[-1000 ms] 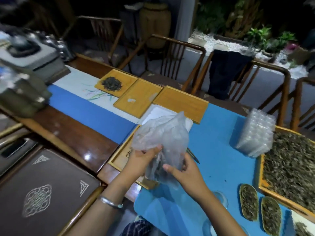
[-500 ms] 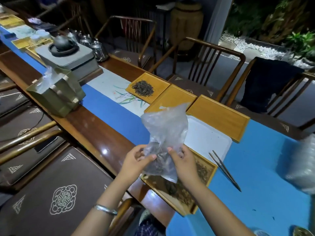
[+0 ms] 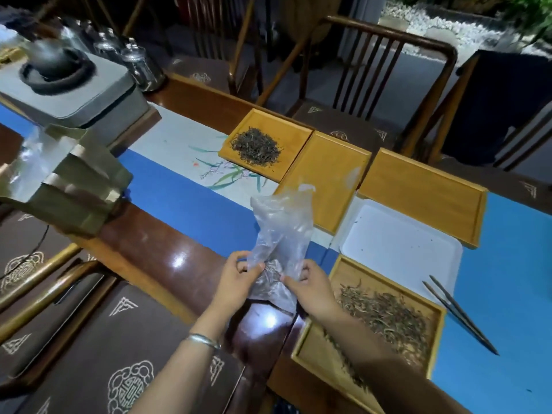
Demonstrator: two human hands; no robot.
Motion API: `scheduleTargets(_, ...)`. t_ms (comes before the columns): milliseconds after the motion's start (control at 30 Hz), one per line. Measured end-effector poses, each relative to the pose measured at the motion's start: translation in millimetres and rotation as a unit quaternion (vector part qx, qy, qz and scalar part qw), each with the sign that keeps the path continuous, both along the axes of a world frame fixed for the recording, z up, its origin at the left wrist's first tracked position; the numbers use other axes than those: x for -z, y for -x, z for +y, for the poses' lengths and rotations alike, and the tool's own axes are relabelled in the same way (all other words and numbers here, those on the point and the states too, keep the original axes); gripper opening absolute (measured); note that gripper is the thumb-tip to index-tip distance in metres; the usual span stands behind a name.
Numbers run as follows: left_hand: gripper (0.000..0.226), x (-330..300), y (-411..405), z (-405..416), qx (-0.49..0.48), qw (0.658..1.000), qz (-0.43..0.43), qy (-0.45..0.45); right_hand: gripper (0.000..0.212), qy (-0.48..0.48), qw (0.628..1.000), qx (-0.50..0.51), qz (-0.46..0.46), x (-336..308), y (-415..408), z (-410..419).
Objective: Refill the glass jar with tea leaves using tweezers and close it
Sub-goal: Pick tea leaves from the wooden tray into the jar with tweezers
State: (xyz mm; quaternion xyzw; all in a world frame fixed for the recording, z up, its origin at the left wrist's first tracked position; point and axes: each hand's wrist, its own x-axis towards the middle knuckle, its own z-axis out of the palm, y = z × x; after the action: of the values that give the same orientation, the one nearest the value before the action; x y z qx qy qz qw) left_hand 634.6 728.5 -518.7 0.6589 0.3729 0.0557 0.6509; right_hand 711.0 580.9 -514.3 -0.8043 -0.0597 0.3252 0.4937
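A clear plastic bag (image 3: 280, 234) with tea leaves in its bottom is held upright over the table's near edge. My left hand (image 3: 239, 282) pinches its left side and my right hand (image 3: 313, 286) grips its right side. Dark tweezers (image 3: 457, 312) lie on the blue cloth to the right, apart from both hands. A wooden tray (image 3: 430, 363) with loose tea leaves (image 3: 385, 318) sits under my right forearm. A smaller pile of tea (image 3: 257, 147) lies on a far wooden tray. Several glass jars (image 3: 143, 70) stand far left, blurred.
Two bare wooden trays (image 3: 331, 177) (image 3: 424, 192) and a white tray (image 3: 397, 249) lie beyond the bag. A green box holding a plastic bag (image 3: 68, 180) and a grey stand with a dark teapot (image 3: 59, 82) sit at the left. Chairs ring the table.
The view has swung left and down; the big leaf tray and plastic cups at the right have left the frame. Both hands still hold the bag, now lower, beside the near leaf tray.
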Motion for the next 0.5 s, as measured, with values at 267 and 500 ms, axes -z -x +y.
scheduleTargets(267, 0.010, 44, -7, -9, 0.099, 0.990, 0.078, -0.065, 0.018, 0.157, 0.986, -0.017, -0.058, 25, 4, -8)
scheduleTargets(500, 0.013, 45, -9, -11, 0.149, 0.975, 0.088, -0.141, 0.019, 0.163, 0.983, -0.038, -0.077, 22, 1, -29)
